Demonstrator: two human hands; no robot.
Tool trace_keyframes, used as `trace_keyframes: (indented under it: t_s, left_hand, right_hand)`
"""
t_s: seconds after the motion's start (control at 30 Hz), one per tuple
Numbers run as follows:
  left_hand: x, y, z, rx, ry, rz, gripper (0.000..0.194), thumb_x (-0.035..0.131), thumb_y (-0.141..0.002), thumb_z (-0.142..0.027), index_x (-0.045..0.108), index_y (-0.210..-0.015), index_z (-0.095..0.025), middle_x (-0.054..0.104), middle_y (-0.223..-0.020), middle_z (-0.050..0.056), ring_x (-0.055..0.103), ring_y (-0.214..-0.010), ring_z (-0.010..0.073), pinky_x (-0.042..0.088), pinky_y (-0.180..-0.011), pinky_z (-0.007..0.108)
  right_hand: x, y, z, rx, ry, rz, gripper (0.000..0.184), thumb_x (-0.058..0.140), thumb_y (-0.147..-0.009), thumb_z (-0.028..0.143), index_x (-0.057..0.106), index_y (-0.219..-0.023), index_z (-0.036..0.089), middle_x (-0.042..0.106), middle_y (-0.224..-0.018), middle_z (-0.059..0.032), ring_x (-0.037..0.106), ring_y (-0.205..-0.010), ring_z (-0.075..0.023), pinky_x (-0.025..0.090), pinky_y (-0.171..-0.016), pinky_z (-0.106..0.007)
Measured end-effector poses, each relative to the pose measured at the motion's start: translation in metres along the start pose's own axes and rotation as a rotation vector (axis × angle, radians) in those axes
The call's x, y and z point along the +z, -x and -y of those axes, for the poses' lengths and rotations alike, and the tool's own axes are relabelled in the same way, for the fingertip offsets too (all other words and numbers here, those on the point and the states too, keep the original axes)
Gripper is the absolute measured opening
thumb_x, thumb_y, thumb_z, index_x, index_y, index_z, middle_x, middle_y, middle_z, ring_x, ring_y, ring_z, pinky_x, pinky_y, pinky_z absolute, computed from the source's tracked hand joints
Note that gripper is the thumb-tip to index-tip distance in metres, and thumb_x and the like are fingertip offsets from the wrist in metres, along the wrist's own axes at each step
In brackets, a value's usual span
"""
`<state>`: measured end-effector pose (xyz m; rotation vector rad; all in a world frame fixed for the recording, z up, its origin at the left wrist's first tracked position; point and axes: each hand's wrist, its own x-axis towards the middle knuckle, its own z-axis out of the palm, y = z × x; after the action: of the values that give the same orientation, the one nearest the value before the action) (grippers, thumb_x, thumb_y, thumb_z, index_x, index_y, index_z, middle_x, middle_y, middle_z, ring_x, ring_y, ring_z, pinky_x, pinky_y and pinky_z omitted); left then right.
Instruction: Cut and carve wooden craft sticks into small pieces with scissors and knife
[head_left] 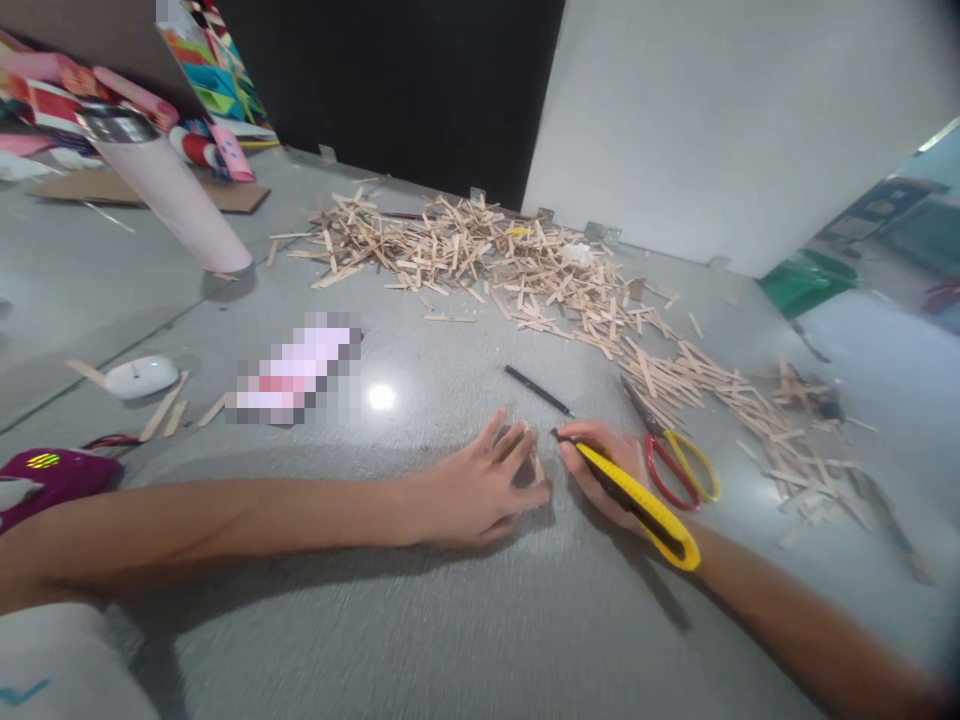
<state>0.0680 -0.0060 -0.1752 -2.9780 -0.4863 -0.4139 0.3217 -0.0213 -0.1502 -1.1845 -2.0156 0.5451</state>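
Observation:
My left hand [480, 485] rests on the grey table with its fingers spread apart. A small pale wooden stick piece [537, 466] lies by its fingertips; whether they press on it I cannot tell. Wrapped in my right hand [611, 475] is a yellow-and-black utility knife [637, 500], its tip pointing toward the left hand. A slim black pen-like tool [538, 390] lies just beyond both hands. Scissors [679, 465] with one red and one yellow handle lie beside my right hand, their blades toward the wooden sticks.
A long heap of wooden sticks [465, 245] spreads along the back and right of the table. On the left are a pale pink bottle [172, 195], a white mouse [141, 376], a blurred-out phone-like item [300, 370] and a purple object [64, 480]. Brown cardboard [82, 188] lies behind.

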Motion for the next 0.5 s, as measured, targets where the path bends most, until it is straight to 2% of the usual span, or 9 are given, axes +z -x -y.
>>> trace_keyframes:
  t_s: [0.1, 0.13, 0.2, 0.27, 0.33, 0.43, 0.5]
  left_hand:
    - [0.000, -0.002, 0.003, -0.090, 0.021, -0.049, 0.031, 0.062, -0.107, -0.029, 0.068, -0.132, -0.013, 0.067, -0.146, 0.023, 0.058, -0.146, 0.0383, 0.037, -0.128, 0.059]
    - [-0.001, -0.003, 0.004, -0.142, 0.031, -0.056, 0.028, 0.058, -0.109, -0.027, 0.068, -0.131, -0.011, 0.069, -0.142, 0.022, 0.062, -0.141, 0.0359, 0.041, -0.124, 0.056]
    - [-0.004, -0.005, 0.009, -0.280, 0.058, -0.036, 0.025, 0.056, -0.111, -0.025, 0.070, -0.125, -0.010, 0.072, -0.132, 0.020, 0.068, -0.126, 0.0336, 0.051, -0.111, 0.051]
    - [-0.009, -0.006, 0.014, -0.415, 0.121, 0.029, 0.016, 0.061, -0.107, -0.021, 0.075, -0.110, -0.012, 0.073, -0.119, 0.016, 0.070, -0.112, 0.0321, 0.056, -0.097, 0.047]
    - [-0.014, -0.007, 0.019, -0.486, 0.218, 0.090, 0.018, 0.064, -0.103, -0.012, 0.075, -0.089, -0.015, 0.072, -0.106, 0.011, 0.069, -0.103, 0.0291, 0.055, -0.090, 0.042]
    - [-0.017, -0.007, 0.022, -0.500, 0.313, 0.121, 0.026, 0.063, -0.100, -0.008, 0.072, -0.077, -0.017, 0.069, -0.096, 0.007, 0.067, -0.095, 0.0249, 0.053, -0.086, 0.037]
    - [-0.017, -0.007, 0.021, -0.502, 0.300, 0.103, 0.019, 0.068, -0.102, -0.016, 0.075, -0.084, -0.016, 0.070, -0.099, 0.008, 0.067, -0.096, 0.0257, 0.053, -0.086, 0.038]
  right_hand:
    - [0.008, 0.002, -0.012, 0.047, -0.051, -0.124, 0.008, 0.069, -0.106, 0.034, 0.070, -0.108, 0.026, 0.069, -0.068, 0.0018, 0.063, -0.053, -0.0161, 0.051, -0.052, -0.029]
    - [0.012, 0.003, -0.016, 0.076, -0.091, -0.162, 0.012, 0.071, -0.104, 0.035, 0.070, -0.112, 0.026, 0.071, -0.074, 0.0008, 0.065, -0.056, -0.0163, 0.053, -0.053, -0.029]
    - [0.017, 0.004, -0.024, 0.109, -0.234, -0.197, 0.030, 0.074, -0.102, 0.037, 0.064, -0.129, 0.029, 0.077, -0.096, -0.0036, 0.070, -0.065, -0.0171, 0.058, -0.056, -0.030]
    - [0.019, 0.004, -0.028, 0.089, -0.393, -0.134, 0.054, 0.075, -0.102, 0.039, 0.050, -0.149, 0.036, 0.074, -0.130, -0.0099, 0.074, -0.078, -0.0186, 0.062, -0.059, -0.031]
    - [0.016, 0.004, -0.026, 0.085, -0.504, -0.050, 0.065, 0.069, -0.106, 0.042, 0.035, -0.161, 0.045, 0.056, -0.159, -0.0139, 0.077, -0.093, -0.0215, 0.067, -0.066, -0.036]
    - [0.010, 0.003, -0.018, 0.126, -0.597, -0.008, 0.059, 0.050, -0.113, 0.046, 0.028, -0.168, 0.045, 0.039, -0.173, -0.0150, 0.077, -0.105, -0.0250, 0.069, -0.079, -0.045]
    - [0.007, 0.001, -0.012, 0.151, -0.613, -0.010, 0.064, 0.055, -0.111, 0.046, 0.029, -0.169, 0.043, 0.038, -0.173, -0.0157, 0.076, -0.103, -0.0237, 0.069, -0.081, -0.044]
